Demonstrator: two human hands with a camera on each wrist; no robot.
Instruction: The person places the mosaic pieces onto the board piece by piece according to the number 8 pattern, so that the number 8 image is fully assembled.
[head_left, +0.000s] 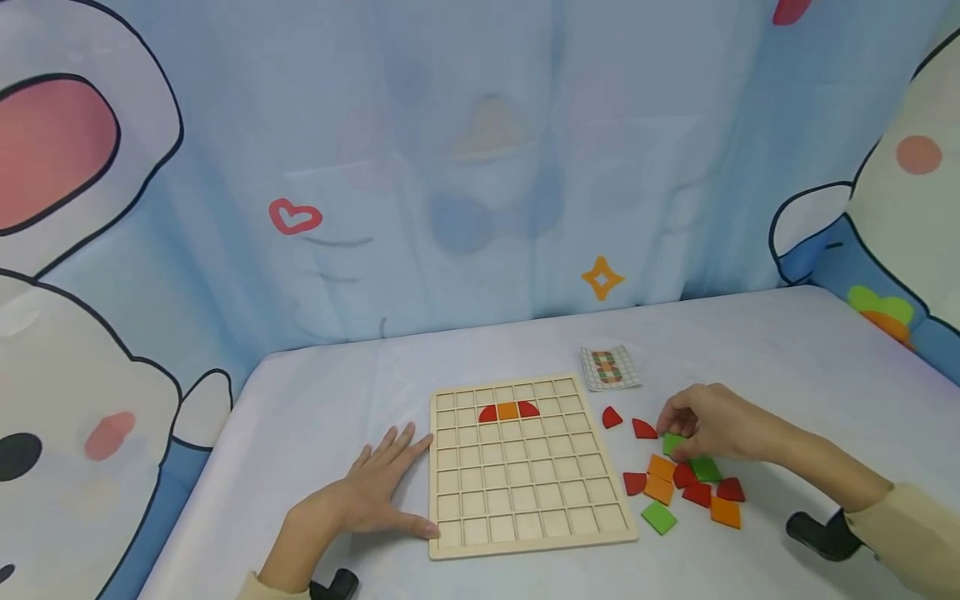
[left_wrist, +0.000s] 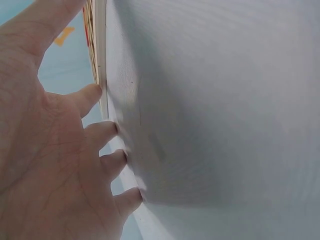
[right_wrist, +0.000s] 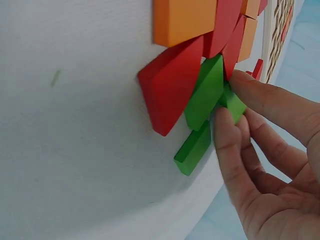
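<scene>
My left hand (head_left: 375, 492), fingers spread, rests on the white cloth at the left side of a wooden grid board (head_left: 532, 547). Its thumb touches the board's lower-left corner, and a fingertip meets the left edge. In the board's second row, an orange square tile (head_left: 507, 410) sits between two red quarter-round tiles (head_left: 488, 413). To the right of the board, my right hand (head_left: 716, 423) pinches a green square tile (head_left: 672, 443) between thumb and fingers. Close by lies another green tile (right_wrist: 207, 95); a red tile (right_wrist: 172, 85) is beside that one.
Several loose red, orange and green tiles lie right of the board, among them an orange square (head_left: 725, 512) and a green square (head_left: 659, 517). A small pattern card (head_left: 622, 367) lies behind the board's right corner. A printed blue curtain (head_left: 450, 275) hangs behind the table.
</scene>
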